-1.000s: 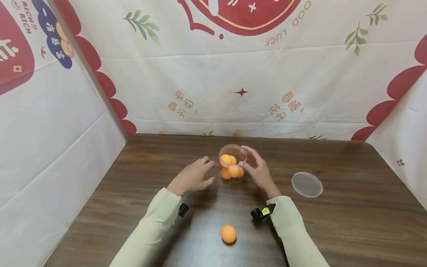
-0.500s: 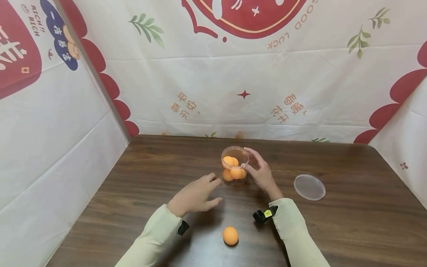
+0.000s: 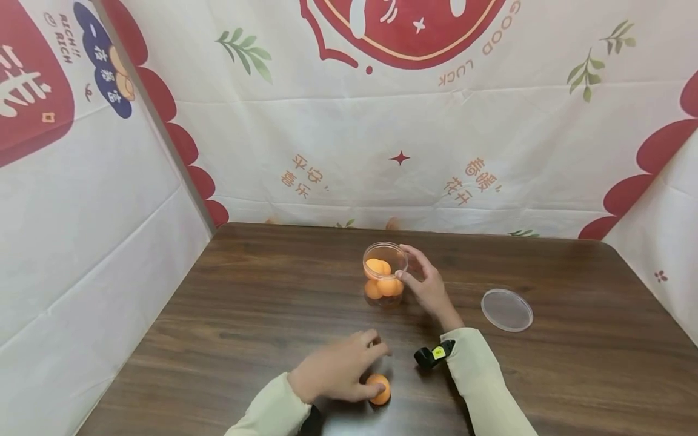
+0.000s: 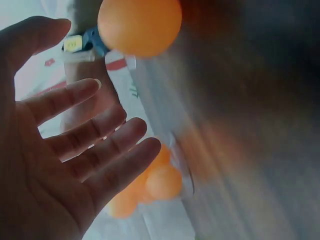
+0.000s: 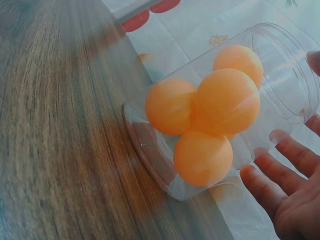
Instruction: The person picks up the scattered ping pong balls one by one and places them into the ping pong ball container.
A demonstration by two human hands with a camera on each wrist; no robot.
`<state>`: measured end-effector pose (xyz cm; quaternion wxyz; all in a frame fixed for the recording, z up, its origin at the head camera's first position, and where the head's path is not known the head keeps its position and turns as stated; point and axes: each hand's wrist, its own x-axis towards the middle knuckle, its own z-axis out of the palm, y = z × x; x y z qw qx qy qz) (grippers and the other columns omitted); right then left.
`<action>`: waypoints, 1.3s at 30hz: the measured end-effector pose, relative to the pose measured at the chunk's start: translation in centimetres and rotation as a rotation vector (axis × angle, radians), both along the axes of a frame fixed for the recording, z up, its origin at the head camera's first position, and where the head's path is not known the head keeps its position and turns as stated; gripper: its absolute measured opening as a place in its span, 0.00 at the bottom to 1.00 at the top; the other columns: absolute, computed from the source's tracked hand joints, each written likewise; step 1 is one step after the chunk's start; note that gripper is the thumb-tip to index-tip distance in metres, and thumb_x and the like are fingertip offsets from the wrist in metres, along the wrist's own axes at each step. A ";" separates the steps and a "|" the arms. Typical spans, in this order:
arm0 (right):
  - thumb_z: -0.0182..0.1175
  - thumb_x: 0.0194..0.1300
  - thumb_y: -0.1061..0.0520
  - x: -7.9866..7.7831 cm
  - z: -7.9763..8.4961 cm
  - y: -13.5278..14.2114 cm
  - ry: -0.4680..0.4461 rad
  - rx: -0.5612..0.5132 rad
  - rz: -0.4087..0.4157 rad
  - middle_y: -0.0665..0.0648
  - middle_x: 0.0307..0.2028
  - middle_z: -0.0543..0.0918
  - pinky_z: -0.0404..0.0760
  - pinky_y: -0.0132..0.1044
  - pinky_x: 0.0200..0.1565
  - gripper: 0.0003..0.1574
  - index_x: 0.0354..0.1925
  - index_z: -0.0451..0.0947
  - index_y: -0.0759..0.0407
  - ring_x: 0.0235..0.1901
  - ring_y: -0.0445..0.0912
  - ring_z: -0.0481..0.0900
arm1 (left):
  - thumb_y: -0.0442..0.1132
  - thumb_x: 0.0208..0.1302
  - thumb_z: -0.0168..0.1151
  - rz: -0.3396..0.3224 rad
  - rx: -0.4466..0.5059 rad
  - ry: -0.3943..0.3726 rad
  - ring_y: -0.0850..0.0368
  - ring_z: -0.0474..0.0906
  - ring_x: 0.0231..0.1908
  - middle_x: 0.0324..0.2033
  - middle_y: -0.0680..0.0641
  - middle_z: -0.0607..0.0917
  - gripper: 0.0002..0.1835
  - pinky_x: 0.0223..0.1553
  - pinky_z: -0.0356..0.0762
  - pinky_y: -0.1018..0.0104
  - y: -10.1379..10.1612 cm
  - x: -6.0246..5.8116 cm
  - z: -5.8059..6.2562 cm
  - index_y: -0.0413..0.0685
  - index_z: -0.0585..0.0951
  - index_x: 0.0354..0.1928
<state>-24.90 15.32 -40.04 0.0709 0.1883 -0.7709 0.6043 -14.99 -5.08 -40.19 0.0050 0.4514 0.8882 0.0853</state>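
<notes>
Left hand [image 3: 338,374]: low over the near edge of the dark wooden surface [image 3: 229,327], fingers spread and nearly straight, reaching across a loose orange ball [image 3: 378,389]. Fingertips lie at the ball's left side; from the head view I cannot tell whether they touch it. The left wrist view shows the palm open, fingers apart, the ball just beyond the fingertips. Grip apart, nothing clamped.

Right hand [image 3: 428,284]: at the right side of a clear plastic jar [image 3: 385,275], thumb and fingers curved round its wall near the rim. Grip closed on the jar.

Jar: upright, lid off, mid-surface, well beyond the loose ball. Holds four orange balls [image 5: 210,120] that I can count in the right wrist view, stacked against one another.

Lid [image 3: 506,309]: clear, round, lying flat on the surface to the right of the jar, well apart from both hands.

Surround: white printed cloth [image 3: 349,121] with red and green motifs, hung behind and at both sides.
</notes>
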 end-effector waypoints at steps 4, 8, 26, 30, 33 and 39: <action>0.57 0.62 0.69 0.0 0.0 -0.1 -0.002 -0.002 -0.003 0.78 0.57 0.71 0.63 0.63 0.62 0.33 0.64 0.61 0.72 0.57 0.71 0.69 | 0.56 0.58 0.62 -0.017 -0.027 0.015 0.71 0.63 0.29 0.40 0.56 0.73 0.25 0.25 0.59 0.84 0.5 0.9 -0.6 0.56 0.75 0.56; 0.57 0.62 0.69 0.0 0.0 -0.1 -0.002 -0.008 -0.007 0.78 0.57 0.71 0.63 0.62 0.62 0.33 0.64 0.62 0.72 0.58 0.71 0.69 | 0.58 0.57 0.63 -0.032 -0.076 -0.011 0.72 0.64 0.29 0.43 0.57 0.74 0.26 0.25 0.62 0.83 1.1 1.6 -1.0 0.60 0.74 0.57; 0.60 0.63 0.65 -1.9 -2.9 0.5 -0.013 -0.012 -0.020 0.71 0.59 0.73 0.64 0.58 0.64 0.35 0.67 0.63 0.62 0.59 0.63 0.71 | 0.46 0.52 0.71 -0.075 -0.115 0.087 0.71 0.66 0.31 0.36 0.59 0.73 0.15 0.24 0.62 0.83 1.7 2.0 -1.7 0.61 0.77 0.40; 0.60 0.63 0.65 -1.9 -3.0 0.5 -0.002 -0.019 -0.016 0.71 0.59 0.74 0.64 0.58 0.64 0.35 0.66 0.63 0.62 0.59 0.63 0.71 | 0.45 0.50 0.72 -0.065 -0.081 0.137 0.70 0.66 0.30 0.35 0.58 0.73 0.16 0.25 0.62 0.83 1.2 1.3 -1.4 0.58 0.76 0.40; 0.60 0.63 0.65 -1.9 -3.0 0.4 -0.006 -0.016 -0.012 0.70 0.59 0.74 0.65 0.57 0.64 0.34 0.66 0.63 0.61 0.59 0.62 0.71 | 0.44 0.49 0.72 -0.043 -0.065 0.174 0.68 0.68 0.31 0.34 0.56 0.72 0.17 0.28 0.65 0.83 0.4 0.3 -0.8 0.55 0.76 0.39; 0.59 0.63 0.64 -1.8 -2.9 0.5 -0.003 -0.024 -0.016 0.71 0.59 0.74 0.65 0.57 0.64 0.33 0.66 0.64 0.61 0.59 0.64 0.71 | 0.41 0.51 0.71 0.038 -0.030 0.164 0.64 0.70 0.34 0.36 0.54 0.74 0.16 0.33 0.73 0.79 -1.4 -2.2 1.0 0.51 0.76 0.41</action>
